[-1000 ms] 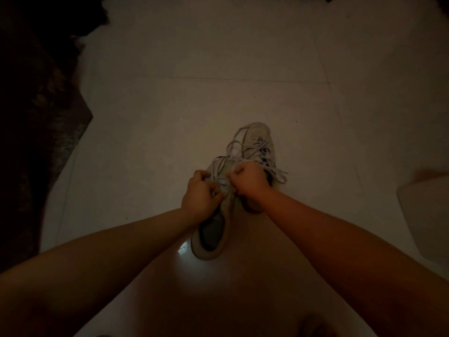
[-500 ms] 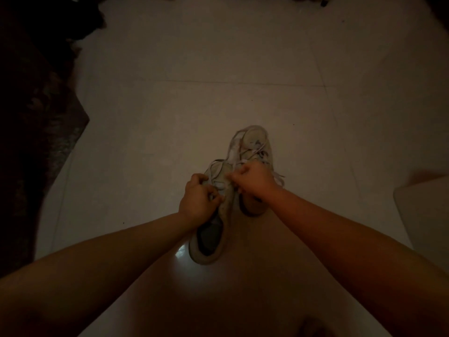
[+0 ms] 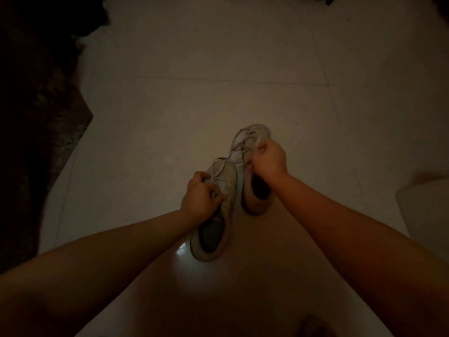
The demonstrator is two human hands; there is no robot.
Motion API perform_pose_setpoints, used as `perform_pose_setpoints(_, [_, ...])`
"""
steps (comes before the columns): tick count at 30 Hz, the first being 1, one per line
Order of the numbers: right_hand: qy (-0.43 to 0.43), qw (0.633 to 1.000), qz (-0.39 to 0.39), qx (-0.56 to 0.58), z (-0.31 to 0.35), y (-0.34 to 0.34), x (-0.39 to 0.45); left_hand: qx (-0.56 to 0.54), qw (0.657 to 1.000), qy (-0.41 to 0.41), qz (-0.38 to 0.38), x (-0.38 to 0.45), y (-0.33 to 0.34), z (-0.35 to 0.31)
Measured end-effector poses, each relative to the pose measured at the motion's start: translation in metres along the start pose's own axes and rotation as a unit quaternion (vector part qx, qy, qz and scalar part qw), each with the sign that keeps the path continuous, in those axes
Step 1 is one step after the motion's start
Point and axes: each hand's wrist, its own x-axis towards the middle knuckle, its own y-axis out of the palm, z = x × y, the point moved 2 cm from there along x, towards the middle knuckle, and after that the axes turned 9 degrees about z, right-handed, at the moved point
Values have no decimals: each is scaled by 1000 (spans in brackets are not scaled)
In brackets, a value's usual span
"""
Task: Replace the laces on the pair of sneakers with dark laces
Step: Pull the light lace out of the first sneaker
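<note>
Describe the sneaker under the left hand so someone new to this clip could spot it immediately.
On the pale tiled floor, two worn light sneakers lie side by side between the person's forearms. It is the nearer sneaker, gripped by the left hand; unlike the farther sneaker, its dark opening sits beside a bright glare spot.

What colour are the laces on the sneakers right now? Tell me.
Pale, whitish laces, not dark ones, seen in the dim head view.

Two worn, pale sneakers lie side by side on the floor, toes toward twelve o'clock. The left sneaker (image 3: 224, 190) sits nearer; the right sneaker (image 3: 252, 166) lies further off at one o'clock. Pale laces (image 3: 239, 145) loop loosely across both.
</note>
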Motion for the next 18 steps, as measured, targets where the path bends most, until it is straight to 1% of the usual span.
perform_pose_setpoints(1, [18,998,51,-9,-1,0,0,-12,1000,4,-9,0,0,0])
perform_pose_setpoints(2, [39,992,112,-45,-3,1,0,-27,999,4,-19,0,-1,0])
perform_pose_setpoints(3, [57,977,176,-104,-6,3,-2,-45,998,3,-34,2,-2,0])
perform_pose_setpoints(5, [75,929,288,-221,-8,4,-10,-85,994,-15,-72,4,-6,1])
perform_pose_setpoints(6, [74,903,330,-267,-9,5,-13,-111,989,-35,-87,5,-8,2])
perform_pose_setpoints(8, [63,861,381,-331,-6,8,-18,-157,979,-72,-104,6,-11,3])
perform_pose_setpoints(9, [58,851,394,-342,-4,10,-19,-177,975,-85,-104,7,-12,4])
perform_pose_setpoints(10, [53,852,398,-337,-2,13,-19,-189,972,-94,-99,8,-13,3])
perform_pose_setpoints(11, [48,862,389,-322,1,16,-18,-198,971,-98,-91,9,-14,2])
perform_pose_setpoints(14, [0,910,320,-265,9,28,-15,-215,968,-114,-61,13,-13,0])
perform_pose_setpoints(16, [-33,939,272,-208,12,37,-15,-250,957,-136,-63,16,-12,0])
perform_pose_setpoints(18, [-59,951,252,-172,14,46,-19,-290,941,-162,-71,18,-11,1])
